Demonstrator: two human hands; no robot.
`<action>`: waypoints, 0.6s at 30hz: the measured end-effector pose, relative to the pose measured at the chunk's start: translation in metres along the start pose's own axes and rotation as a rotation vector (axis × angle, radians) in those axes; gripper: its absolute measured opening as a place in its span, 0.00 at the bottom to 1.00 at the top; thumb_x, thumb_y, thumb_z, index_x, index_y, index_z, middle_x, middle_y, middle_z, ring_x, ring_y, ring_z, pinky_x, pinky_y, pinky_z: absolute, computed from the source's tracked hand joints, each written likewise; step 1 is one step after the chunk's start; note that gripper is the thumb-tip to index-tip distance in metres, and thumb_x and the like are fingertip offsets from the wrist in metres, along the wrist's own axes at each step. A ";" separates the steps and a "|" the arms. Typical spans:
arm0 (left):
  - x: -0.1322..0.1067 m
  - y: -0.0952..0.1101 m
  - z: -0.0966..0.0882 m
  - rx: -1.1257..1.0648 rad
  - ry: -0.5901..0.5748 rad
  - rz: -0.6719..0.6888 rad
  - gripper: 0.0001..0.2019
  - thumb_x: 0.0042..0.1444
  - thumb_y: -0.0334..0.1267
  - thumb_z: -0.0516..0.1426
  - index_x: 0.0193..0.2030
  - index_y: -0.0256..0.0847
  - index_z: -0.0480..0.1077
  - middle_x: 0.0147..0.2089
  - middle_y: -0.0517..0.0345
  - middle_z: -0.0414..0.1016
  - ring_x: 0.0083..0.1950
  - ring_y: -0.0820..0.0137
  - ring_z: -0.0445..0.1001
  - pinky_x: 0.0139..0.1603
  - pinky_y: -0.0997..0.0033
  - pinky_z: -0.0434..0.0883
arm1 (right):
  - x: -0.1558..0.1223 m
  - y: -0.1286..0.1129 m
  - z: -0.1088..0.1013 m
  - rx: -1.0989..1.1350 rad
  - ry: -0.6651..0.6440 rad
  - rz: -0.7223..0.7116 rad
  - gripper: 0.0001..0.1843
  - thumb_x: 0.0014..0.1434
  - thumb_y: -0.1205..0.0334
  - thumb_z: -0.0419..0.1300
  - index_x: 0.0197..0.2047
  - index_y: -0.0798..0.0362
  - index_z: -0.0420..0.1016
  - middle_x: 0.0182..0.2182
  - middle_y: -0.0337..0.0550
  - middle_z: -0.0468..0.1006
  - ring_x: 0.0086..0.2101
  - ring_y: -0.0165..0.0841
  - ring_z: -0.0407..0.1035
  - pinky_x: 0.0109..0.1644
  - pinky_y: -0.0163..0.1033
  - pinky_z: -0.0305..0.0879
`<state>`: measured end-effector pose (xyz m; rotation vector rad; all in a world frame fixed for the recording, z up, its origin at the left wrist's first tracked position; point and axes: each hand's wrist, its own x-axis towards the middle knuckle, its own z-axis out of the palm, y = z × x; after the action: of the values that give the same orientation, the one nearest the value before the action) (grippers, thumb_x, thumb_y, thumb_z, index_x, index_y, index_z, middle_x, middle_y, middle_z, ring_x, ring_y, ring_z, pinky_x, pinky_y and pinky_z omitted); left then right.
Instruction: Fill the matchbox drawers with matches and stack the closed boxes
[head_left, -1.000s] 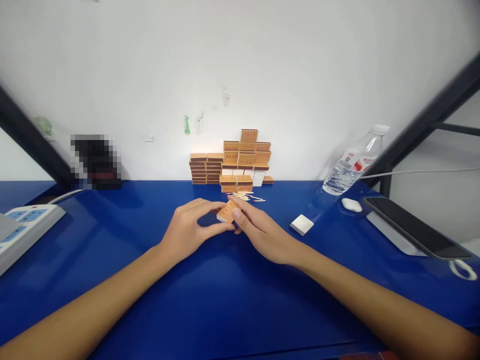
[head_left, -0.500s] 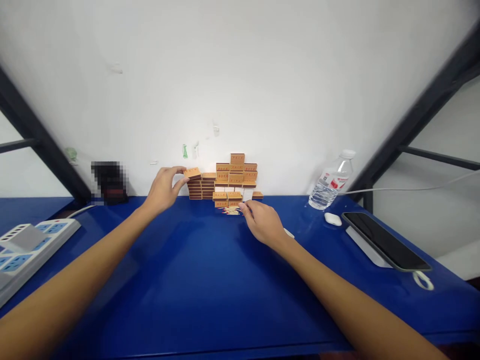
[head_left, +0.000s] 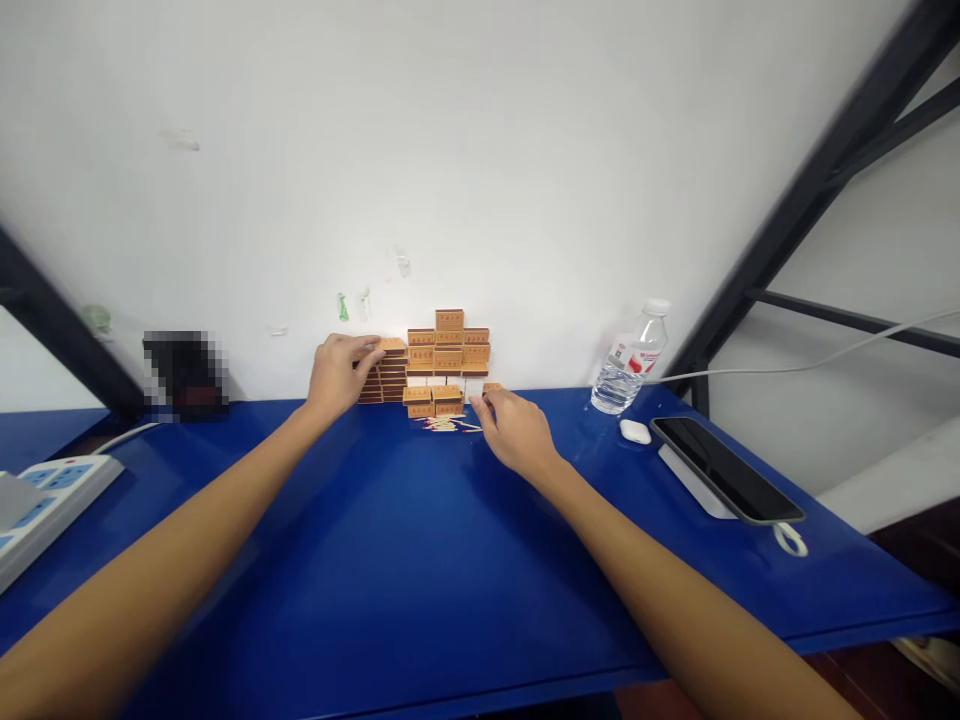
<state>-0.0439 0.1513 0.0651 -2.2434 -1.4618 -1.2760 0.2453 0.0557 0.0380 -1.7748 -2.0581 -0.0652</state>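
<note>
My left hand (head_left: 339,372) is closed at the top of a left-hand stack of matchboxes (head_left: 392,380), its fingertips on an orange matchbox (head_left: 391,345) on the right column. The hand covers much of the left column. My right hand (head_left: 517,428) is low at the right end of a stepped pile of matchboxes (head_left: 448,338), thumb and fingers drawn together beside a white block (head_left: 473,387). What those fingers hold, if anything, cannot be made out. Loose matches (head_left: 442,424) lie in front of two short matchbox piles (head_left: 433,400).
A water bottle (head_left: 632,358), a white earbud case (head_left: 635,431) and a phone (head_left: 726,468) on a stand are at the right of the blue table (head_left: 420,580). On the left are a power strip (head_left: 64,500) and a blurred dark object (head_left: 186,375). A white wall (head_left: 480,180) rises behind.
My left hand has moved the tilted matchbox rightward from above the left column onto the right column, where it lies flatter. My right hand stays near the white blocks. The whole view has shifted.
</note>
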 end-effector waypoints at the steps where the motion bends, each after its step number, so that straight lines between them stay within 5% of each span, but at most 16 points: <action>1: 0.001 0.001 0.001 -0.001 0.011 0.009 0.12 0.67 0.44 0.59 0.49 0.46 0.82 0.50 0.51 0.84 0.53 0.52 0.75 0.57 0.47 0.70 | 0.000 0.000 0.000 0.001 0.008 -0.002 0.28 0.78 0.46 0.40 0.44 0.52 0.76 0.48 0.53 0.83 0.44 0.41 0.78 0.42 0.39 0.62; 14: -0.002 0.015 0.006 0.099 0.043 -0.050 0.10 0.64 0.44 0.62 0.46 0.43 0.80 0.46 0.48 0.84 0.53 0.49 0.73 0.56 0.46 0.64 | 0.013 0.024 -0.008 -0.034 0.072 0.117 0.29 0.77 0.47 0.42 0.45 0.53 0.80 0.44 0.55 0.84 0.42 0.43 0.78 0.42 0.40 0.63; 16: -0.012 0.023 0.000 0.130 0.086 -0.035 0.11 0.64 0.45 0.62 0.47 0.42 0.80 0.48 0.47 0.83 0.53 0.50 0.73 0.55 0.47 0.65 | 0.018 0.038 -0.020 -0.047 0.020 0.102 0.27 0.76 0.48 0.45 0.43 0.55 0.80 0.41 0.56 0.84 0.41 0.42 0.78 0.42 0.40 0.63; 18: -0.030 0.035 -0.011 0.122 0.109 0.004 0.10 0.66 0.45 0.60 0.46 0.44 0.80 0.46 0.50 0.83 0.51 0.52 0.74 0.55 0.50 0.66 | 0.019 0.054 -0.034 0.002 -0.186 0.007 0.22 0.73 0.46 0.52 0.40 0.54 0.79 0.39 0.52 0.84 0.39 0.40 0.77 0.40 0.38 0.63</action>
<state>-0.0263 0.1077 0.0602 -2.0660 -1.4540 -1.2508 0.3045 0.0734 0.0633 -1.8484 -2.1775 0.1079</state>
